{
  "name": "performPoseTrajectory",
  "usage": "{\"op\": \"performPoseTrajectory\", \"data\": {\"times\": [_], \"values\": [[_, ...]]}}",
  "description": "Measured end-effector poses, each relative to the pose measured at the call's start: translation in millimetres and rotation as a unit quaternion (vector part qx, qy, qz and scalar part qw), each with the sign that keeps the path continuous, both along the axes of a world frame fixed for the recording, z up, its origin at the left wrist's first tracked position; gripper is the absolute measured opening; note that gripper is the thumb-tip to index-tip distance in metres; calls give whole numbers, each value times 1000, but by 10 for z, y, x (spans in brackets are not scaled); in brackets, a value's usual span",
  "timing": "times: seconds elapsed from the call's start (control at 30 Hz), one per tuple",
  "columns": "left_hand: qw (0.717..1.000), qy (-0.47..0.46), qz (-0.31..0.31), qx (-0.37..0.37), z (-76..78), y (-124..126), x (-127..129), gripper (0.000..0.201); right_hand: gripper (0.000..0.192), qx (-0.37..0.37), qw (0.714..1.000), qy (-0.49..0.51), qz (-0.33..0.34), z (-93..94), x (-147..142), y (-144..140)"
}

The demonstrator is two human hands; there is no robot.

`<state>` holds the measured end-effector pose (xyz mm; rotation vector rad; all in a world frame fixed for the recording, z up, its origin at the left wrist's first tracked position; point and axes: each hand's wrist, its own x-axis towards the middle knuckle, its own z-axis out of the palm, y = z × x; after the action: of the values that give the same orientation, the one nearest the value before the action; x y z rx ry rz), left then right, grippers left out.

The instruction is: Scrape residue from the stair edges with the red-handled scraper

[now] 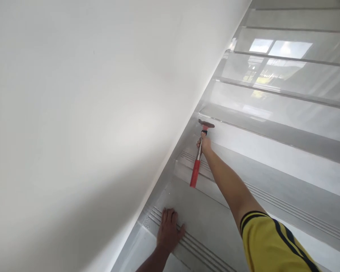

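Observation:
My right hand (204, 143) is closed round the metal shaft of a red-handled, hammer-like tool (195, 173), close below its head. The tool's brownish head lies crosswise at the top, against or just in front of a pale stair riser (229, 136) near the wall corner; I cannot tell whether it touches. Its red grip points down towards me. Lower down, my left hand (169, 228) rests flat on the grooved edge of a grey step (201, 215), fingers stretched forward and thumb out to the side. It holds nothing.
A plain white wall (87, 113) fills the left side, with a grey skirting (161, 192) running along the stairs. Glossy steps (283, 90) climb to the upper right, reflecting a window. Grooved strips (294, 217) line some step edges. My yellow sleeve (272, 241) shows at lower right.

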<state>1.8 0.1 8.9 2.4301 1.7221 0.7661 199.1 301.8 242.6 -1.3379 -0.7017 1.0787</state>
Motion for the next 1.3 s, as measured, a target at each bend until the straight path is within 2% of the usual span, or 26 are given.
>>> {"op": "performPoseTrajectory", "data": {"times": [0.1,0.2,0.67,0.77,0.97,1.17,1.3], "values": [[1000,1,0,-13,16,-5,6,39,34,14,1000,-20,0,1,4,8],[1000,0,-2,-21,16,-6,10,40,36,31,999,0,-8,9,4,17],[1000,-10,6,-22,-78,-6,6,42,35,15,1000,13,-6,61,-100,20],[1000,-9,9,-22,-100,-4,10,40,35,21,999,31,-22,49,-145,31],[1000,-17,-2,-21,-39,0,8,38,36,27,999,6,-22,28,-131,55],[1000,-16,2,-19,0,0,1,39,36,17,999,26,9,117,-51,21],[1000,-6,-6,2,12,0,1,39,37,30,999,43,8,48,-52,4]]}}
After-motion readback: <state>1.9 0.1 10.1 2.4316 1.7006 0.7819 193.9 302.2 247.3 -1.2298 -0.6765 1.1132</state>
